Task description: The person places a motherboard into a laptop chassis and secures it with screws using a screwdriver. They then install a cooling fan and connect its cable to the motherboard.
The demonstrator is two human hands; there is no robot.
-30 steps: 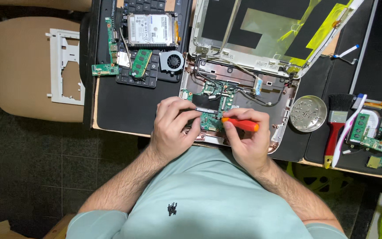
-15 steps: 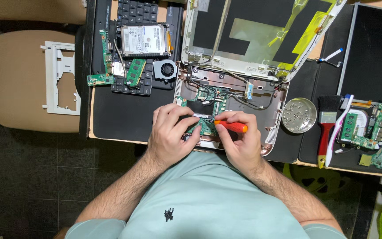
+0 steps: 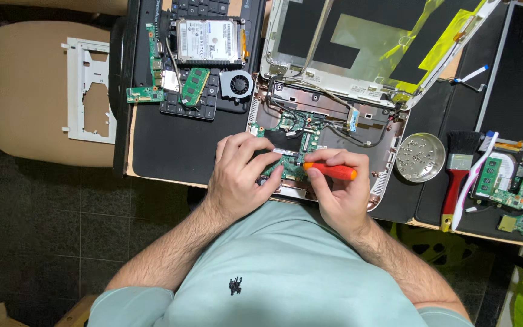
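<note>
two hands: a left hand (image 3: 237,175) and a right hand (image 3: 340,197). one orange screwdriver (image 3: 332,171). one opened laptop shell (image 3: 328,130) with one green board (image 3: 292,163) inside. one hard drive (image 3: 208,41). one small round fan (image 3: 236,83). one memory stick (image 3: 195,86) beside it. one round metal dish (image 3: 420,157) of screws, too many and too small to count. one red-handled brush (image 3: 455,175). one white plastic frame (image 3: 89,91) on one tan seat (image 3: 25,91).
</note>
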